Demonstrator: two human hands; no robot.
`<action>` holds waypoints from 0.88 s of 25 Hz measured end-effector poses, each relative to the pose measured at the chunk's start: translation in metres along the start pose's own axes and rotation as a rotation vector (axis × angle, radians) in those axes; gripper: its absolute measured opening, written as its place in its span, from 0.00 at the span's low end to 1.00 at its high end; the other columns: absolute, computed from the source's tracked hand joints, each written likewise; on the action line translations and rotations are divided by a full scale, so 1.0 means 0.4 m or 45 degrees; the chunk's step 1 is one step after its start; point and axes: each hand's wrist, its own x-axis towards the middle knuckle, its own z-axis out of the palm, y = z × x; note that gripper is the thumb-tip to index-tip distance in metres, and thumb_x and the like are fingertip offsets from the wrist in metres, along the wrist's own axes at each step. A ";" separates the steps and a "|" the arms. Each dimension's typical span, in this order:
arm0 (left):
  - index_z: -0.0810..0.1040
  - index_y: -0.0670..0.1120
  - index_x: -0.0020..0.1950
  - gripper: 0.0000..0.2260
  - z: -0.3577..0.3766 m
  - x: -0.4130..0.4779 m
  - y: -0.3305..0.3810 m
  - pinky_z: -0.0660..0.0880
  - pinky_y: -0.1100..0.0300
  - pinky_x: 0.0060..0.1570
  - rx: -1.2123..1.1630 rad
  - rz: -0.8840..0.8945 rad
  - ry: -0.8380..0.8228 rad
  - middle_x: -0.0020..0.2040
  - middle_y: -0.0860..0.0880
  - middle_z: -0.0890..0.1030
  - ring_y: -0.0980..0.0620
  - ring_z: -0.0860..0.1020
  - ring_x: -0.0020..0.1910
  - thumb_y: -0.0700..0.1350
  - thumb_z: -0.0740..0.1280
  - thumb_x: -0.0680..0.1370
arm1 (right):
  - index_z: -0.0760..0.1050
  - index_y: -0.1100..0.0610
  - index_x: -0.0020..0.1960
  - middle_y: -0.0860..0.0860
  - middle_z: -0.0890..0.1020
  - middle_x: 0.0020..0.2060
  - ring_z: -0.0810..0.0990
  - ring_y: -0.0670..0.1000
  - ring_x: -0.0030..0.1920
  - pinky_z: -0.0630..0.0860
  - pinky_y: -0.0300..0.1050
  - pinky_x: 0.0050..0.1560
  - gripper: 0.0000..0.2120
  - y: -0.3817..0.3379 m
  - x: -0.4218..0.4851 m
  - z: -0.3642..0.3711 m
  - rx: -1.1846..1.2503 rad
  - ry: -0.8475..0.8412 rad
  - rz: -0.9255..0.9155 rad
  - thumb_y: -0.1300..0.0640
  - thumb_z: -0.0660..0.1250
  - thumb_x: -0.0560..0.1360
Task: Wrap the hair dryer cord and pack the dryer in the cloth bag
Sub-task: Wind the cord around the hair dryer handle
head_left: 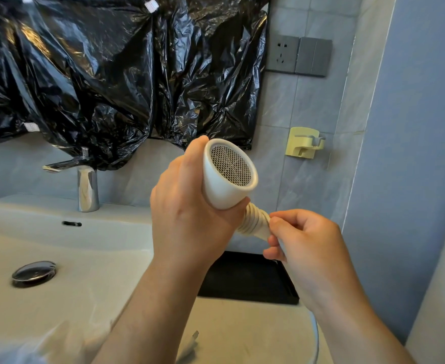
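My left hand (pixel 189 208) grips the barrel of a white hair dryer (pixel 224 185), whose mesh intake end faces me. Several turns of white cord (pixel 254 222) are coiled around the dryer's handle just below the barrel. My right hand (pixel 305 243) pinches the cord beside those coils. A loose stretch of cord (pixel 315 334) hangs down past my right forearm, and the plug (pixel 192 340) lies blurred on the counter between my arms. No cloth bag can be seen.
A white sink basin (pixel 66 248) with a chrome drain stopper (pixel 33 273) and faucet (pixel 87 187) fills the left. A black tray (pixel 250 279) lies on the counter under my hands. Black plastic (pixel 116 74) covers the mirror. A wall socket (pixel 281 53) and a yellow wall holder (pixel 304 143) are at right.
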 end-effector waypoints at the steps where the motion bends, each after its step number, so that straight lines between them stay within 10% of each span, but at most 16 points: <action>1: 0.69 0.46 0.69 0.38 0.001 0.000 0.003 0.74 0.51 0.54 -0.019 0.005 0.019 0.57 0.50 0.78 0.49 0.75 0.56 0.50 0.77 0.61 | 0.82 0.52 0.44 0.49 0.81 0.27 0.82 0.46 0.26 0.81 0.45 0.37 0.06 -0.006 -0.005 -0.003 0.031 -0.004 -0.005 0.58 0.66 0.76; 10: 0.71 0.54 0.61 0.30 -0.010 0.006 0.001 0.74 0.67 0.50 -0.394 -0.338 0.164 0.52 0.60 0.77 0.62 0.77 0.50 0.42 0.80 0.63 | 0.83 0.52 0.49 0.52 0.75 0.29 0.63 0.45 0.23 0.58 0.36 0.20 0.13 -0.034 -0.029 -0.002 0.562 -0.350 0.009 0.66 0.64 0.75; 18: 0.77 0.54 0.49 0.24 -0.012 0.026 -0.035 0.83 0.48 0.43 -0.746 -0.991 0.145 0.44 0.52 0.83 0.51 0.83 0.43 0.57 0.77 0.56 | 0.79 0.66 0.38 0.56 0.69 0.27 0.59 0.45 0.21 0.52 0.39 0.22 0.15 -0.007 -0.021 -0.006 0.589 -0.546 -0.008 0.52 0.70 0.64; 22: 0.78 0.52 0.49 0.22 -0.013 0.022 -0.029 0.83 0.47 0.41 -0.722 -1.043 -0.093 0.44 0.49 0.84 0.49 0.84 0.42 0.55 0.76 0.58 | 0.83 0.55 0.34 0.48 0.67 0.23 0.59 0.43 0.21 0.52 0.37 0.23 0.02 -0.006 0.013 -0.051 0.525 -0.600 -0.044 0.57 0.75 0.64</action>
